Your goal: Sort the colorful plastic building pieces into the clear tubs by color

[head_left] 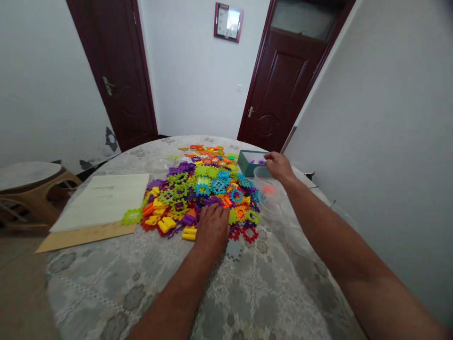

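Observation:
A big heap of colourful plastic interlocking building pieces (203, 182) lies in the middle of the table. My left hand (213, 226) rests on the heap's near edge, palm down, its fingers lying over the pieces beside a yellow double-tube piece (189, 233). Reaching forward, my right hand (279, 166) is at the right side of a green box (246, 165), fingers bent together. Purple pieces (261, 162) show in the box close to those fingertips; whether the fingers hold anything is hidden. A clear plastic tub (265, 200) with something orange-red inside stands below my right wrist.
White sheets (102, 196) and a brown board (85, 237) lie at the left, a lime piece (131, 216) on their corner. A grey piece (233, 250) sits near my left hand. Patterned cloth (148, 283) covers the round table. A stool (31, 177) stands left.

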`<state>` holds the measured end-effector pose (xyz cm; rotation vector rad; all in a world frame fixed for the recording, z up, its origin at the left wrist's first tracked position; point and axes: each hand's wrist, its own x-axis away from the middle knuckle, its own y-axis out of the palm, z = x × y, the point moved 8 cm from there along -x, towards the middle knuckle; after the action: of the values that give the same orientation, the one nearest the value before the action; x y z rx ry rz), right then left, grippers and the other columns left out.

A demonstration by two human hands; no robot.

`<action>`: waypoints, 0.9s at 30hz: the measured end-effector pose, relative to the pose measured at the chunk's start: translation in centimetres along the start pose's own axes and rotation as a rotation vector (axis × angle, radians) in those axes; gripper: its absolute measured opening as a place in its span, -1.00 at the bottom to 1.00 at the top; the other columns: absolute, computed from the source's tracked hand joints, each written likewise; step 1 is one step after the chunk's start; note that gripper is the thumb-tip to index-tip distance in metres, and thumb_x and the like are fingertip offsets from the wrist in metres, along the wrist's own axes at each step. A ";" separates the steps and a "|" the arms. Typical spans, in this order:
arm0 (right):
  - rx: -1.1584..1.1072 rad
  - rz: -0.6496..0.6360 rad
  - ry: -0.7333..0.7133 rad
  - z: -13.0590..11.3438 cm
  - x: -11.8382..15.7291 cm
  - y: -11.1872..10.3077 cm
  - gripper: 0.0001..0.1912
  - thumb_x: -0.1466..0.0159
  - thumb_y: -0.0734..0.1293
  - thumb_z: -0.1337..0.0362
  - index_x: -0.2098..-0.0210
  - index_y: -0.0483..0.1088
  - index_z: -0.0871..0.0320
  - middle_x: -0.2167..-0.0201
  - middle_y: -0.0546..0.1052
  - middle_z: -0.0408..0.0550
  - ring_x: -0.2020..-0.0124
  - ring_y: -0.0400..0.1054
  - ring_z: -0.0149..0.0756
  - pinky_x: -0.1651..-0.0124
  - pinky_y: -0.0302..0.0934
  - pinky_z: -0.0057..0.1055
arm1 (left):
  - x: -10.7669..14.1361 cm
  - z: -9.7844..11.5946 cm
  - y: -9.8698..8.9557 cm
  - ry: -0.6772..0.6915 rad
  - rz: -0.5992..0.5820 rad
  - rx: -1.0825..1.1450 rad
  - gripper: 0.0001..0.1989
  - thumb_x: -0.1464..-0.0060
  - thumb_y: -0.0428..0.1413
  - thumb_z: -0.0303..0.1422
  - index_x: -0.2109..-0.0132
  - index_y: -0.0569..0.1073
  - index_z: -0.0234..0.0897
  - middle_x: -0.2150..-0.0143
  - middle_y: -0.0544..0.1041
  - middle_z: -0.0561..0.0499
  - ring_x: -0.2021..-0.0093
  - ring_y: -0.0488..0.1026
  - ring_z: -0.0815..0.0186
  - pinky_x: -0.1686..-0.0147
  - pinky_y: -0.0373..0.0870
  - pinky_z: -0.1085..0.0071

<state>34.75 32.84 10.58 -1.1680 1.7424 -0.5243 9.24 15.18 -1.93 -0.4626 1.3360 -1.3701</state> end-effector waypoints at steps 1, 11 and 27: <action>-0.030 -0.043 -0.018 -0.7 1.2 0.2 -0.64 -0.29 0.26 0.40 -0.01 0.58 0.19 0.10 0.69 0.05 0.09 0.57 -0.18 -0.06 0.41 -0.26 | 0.0 0.0 -0.1 -0.007 0.000 -0.004 -0.56 -0.15 0.22 -0.44 -0.18 0.47 -0.24 -0.16 0.56 -0.21 -0.32 0.33 -0.04 -0.37 0.14 -0.04; 0.216 -0.564 -0.247 -6.0 19.6 2.8 -0.71 -0.35 0.36 0.34 -0.05 0.55 0.15 -0.02 0.64 0.13 -0.05 0.52 -0.10 -0.09 0.31 -0.31 | -0.4 0.0 -1.8 -0.078 -0.011 -0.061 -0.59 -0.22 0.19 -0.33 -0.18 0.44 -0.33 -0.11 0.55 -0.25 -0.16 0.42 -0.08 -0.09 0.33 0.02; -0.008 -0.431 -0.191 -2.4 22.5 6.4 -0.69 -0.32 0.34 0.35 -0.05 0.50 0.10 0.06 0.59 0.05 0.00 0.46 -0.11 -0.12 0.28 -0.26 | -0.8 -2.5 -0.2 -0.186 0.064 0.379 -0.52 -0.25 0.02 -0.49 -0.29 0.41 -0.34 -0.23 0.56 -0.24 -0.21 0.51 0.09 -0.28 0.40 0.10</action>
<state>27.32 15.59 -3.64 -1.5568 1.3342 -0.6366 7.24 16.94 -2.18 -0.2789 0.9065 -1.4487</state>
